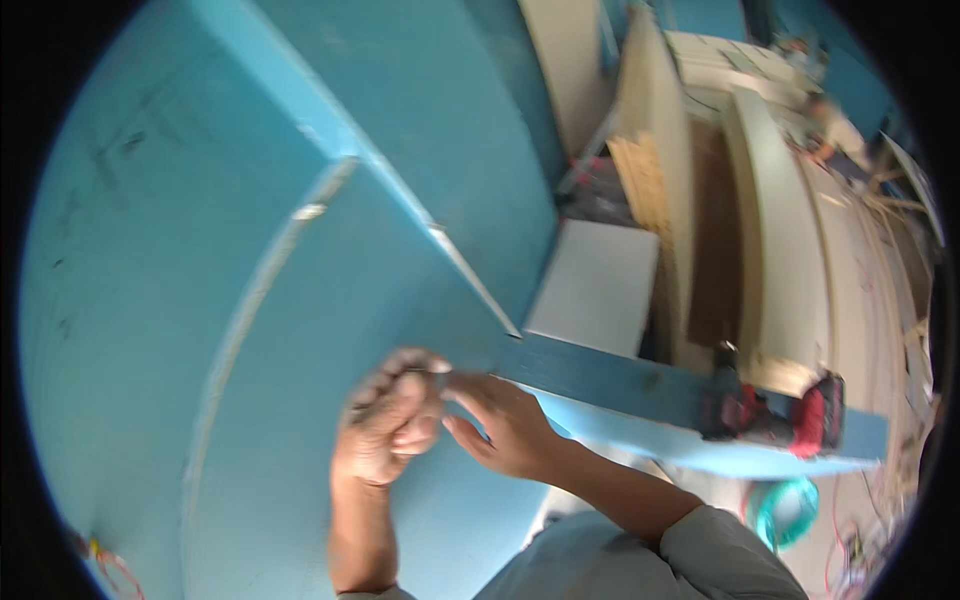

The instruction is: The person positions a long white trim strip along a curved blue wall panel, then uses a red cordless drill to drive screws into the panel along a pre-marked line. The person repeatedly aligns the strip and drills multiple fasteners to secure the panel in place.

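Observation:
My left hand [385, 425] is raised in front of a large blue panel [300, 400], its fingers curled closed. What lies in its grip is blurred and mostly hidden; only a small dark bit shows near the fingertips. From the right, my right hand [510, 425] reaches over to it. Its forefinger tip meets the left fingertips, while its thumb stands apart from the forefinger. To the right, a red and black cordless drill [765, 415] lies on a blue ledge [610, 378], away from both hands.
A pale strip [235, 330] curves down the panel, and a light-blue edge [390, 180] slants across it. Behind the ledge stand a white board [600, 285] and tall cream panels [790, 230]. A teal coil [787, 512] and cables are below right. Another person [840, 140] works far off.

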{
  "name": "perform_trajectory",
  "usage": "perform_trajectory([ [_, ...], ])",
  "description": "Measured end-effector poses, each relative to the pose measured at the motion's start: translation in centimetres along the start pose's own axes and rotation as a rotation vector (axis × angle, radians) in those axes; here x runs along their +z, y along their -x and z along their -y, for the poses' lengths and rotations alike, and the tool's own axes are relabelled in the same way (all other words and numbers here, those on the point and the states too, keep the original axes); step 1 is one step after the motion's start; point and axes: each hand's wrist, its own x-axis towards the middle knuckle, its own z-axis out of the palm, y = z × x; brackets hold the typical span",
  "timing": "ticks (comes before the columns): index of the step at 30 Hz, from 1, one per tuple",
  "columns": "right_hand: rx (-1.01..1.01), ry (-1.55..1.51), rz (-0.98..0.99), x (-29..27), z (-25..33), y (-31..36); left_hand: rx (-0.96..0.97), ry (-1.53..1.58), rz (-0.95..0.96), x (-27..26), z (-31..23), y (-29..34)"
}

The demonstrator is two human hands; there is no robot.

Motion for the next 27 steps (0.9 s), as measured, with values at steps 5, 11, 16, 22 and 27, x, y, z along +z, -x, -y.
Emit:
perform_trajectory([
  [5,0.021,0.23,0.137,-15.6,2.5,13.3,0.107,-0.045,0.12,-1.1,2.0,-2.2],
  [11,0.524,1.159,0.275,-27.1,2.6,17.2,0.043,-0.06,-0.041,-0.7,2.0,-2.2],
  [16,0.784,0.988,0.418,-26.4,-1.5,18.8,0.036,-0.082,-0.071,-0.1,1.6,-2.3],
  [22,0.867,0.74,0.285,-26.9,1.1,15.2,0.11,0.02,0.009,-1.5,2.2,-2.2],
  [27,0.662,0.315,-0.025,-27.0,9.0,12.4,0.099,0.069,-0.054,-1.0,1.5,-1.9],
])
